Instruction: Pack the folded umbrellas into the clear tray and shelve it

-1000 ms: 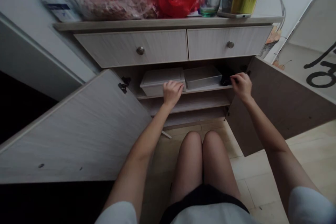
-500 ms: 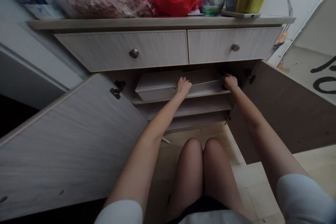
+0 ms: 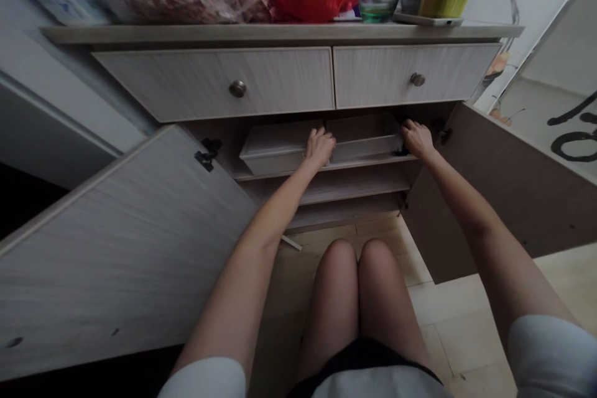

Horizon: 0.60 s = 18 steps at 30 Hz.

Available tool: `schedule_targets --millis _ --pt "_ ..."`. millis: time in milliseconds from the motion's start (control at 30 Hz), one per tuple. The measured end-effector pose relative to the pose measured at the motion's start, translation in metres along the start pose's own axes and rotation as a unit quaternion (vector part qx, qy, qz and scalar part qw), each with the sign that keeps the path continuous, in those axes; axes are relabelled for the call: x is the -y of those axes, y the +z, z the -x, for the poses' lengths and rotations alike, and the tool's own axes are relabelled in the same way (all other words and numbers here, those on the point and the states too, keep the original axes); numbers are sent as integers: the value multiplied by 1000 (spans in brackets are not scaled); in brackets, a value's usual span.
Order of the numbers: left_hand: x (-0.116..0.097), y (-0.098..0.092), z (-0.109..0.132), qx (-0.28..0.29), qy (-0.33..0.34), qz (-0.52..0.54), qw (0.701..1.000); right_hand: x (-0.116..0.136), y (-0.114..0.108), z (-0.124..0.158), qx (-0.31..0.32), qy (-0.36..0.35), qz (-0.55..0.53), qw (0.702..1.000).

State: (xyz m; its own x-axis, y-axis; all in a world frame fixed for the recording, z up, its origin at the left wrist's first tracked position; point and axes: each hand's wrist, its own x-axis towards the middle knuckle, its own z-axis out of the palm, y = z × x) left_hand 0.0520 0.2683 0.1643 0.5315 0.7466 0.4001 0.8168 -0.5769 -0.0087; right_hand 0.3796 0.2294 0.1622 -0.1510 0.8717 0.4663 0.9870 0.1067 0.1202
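Half-curled, the left hand sits where a white box adjoins a pale bin, the right hand by its right end, grips and contents indiscernible.

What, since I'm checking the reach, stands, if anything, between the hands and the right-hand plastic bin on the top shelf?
Nothing visible separates the left hand from the plastic bin. A dark item shows by the bin's right end, beside the right hand; whether it blocks is unclear.
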Motion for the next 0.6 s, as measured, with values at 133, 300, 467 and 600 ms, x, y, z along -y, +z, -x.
schedule_targets --millis 133,300,467,600 --pt "-17 -21 27 -25 20 22 999 -6 -21 46 -54 -11 -19 998" --pt "-45 -43 91 -65 59 18 996 2 -49 123 -77 -31 -22 996" --pt "-67 -53 174 -92 62 24 994 32 -71 200 -75 -61 -29 995" --pt "-82 -54 240 -103 56 20 993 62 -80 254 -67 -80 -51 993"
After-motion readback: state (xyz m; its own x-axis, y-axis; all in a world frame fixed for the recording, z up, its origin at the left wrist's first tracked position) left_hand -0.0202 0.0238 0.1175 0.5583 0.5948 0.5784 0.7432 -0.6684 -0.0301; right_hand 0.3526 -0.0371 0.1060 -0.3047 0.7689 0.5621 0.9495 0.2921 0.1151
